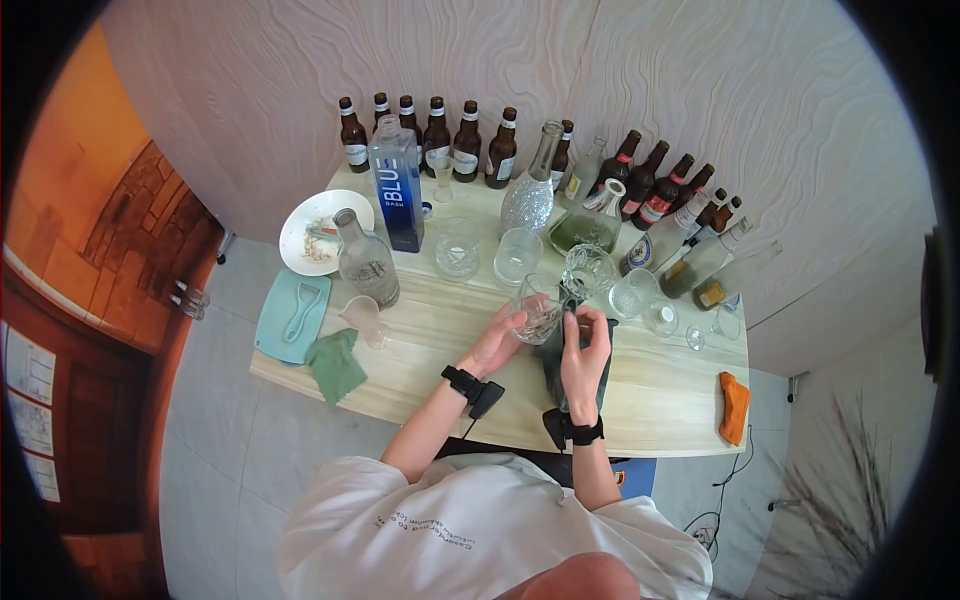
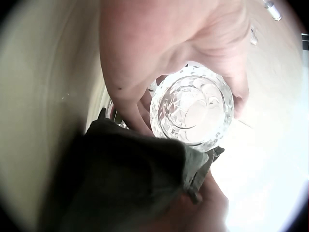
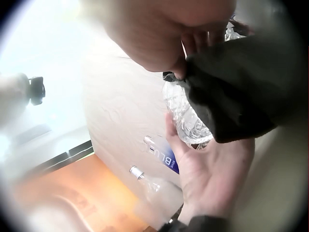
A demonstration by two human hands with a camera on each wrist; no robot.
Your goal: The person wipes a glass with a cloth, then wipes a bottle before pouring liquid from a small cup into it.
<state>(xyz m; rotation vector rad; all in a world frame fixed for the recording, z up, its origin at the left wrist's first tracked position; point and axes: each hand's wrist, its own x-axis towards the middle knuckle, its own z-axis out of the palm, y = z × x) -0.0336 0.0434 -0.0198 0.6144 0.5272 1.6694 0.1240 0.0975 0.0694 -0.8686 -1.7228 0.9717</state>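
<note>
A clear, cut-patterned drinking glass (image 1: 537,312) is gripped in my left hand (image 1: 492,343), its fingers wrapped around the side. In the left wrist view the round base of the glass (image 2: 193,111) faces the camera. My right hand (image 1: 584,365) pinches a dark green cloth (image 2: 125,169) at the glass's edge. The cloth hangs below the right hand and overlaps part of the glass in the right wrist view. Right behind the held glass stands another patterned glass (image 1: 590,268) on the table. Some right fingers are hidden behind the cloth.
Brown beer bottles (image 1: 467,145) line the table's back. A tall blue bottle (image 1: 398,190), a sparkly bottle (image 1: 530,195) and several glasses stand nearer. On the left are a white plate (image 1: 293,245), teal board (image 1: 280,335), peeler (image 1: 301,312) and green cloth (image 1: 337,365); an orange cloth (image 1: 734,408) lies right.
</note>
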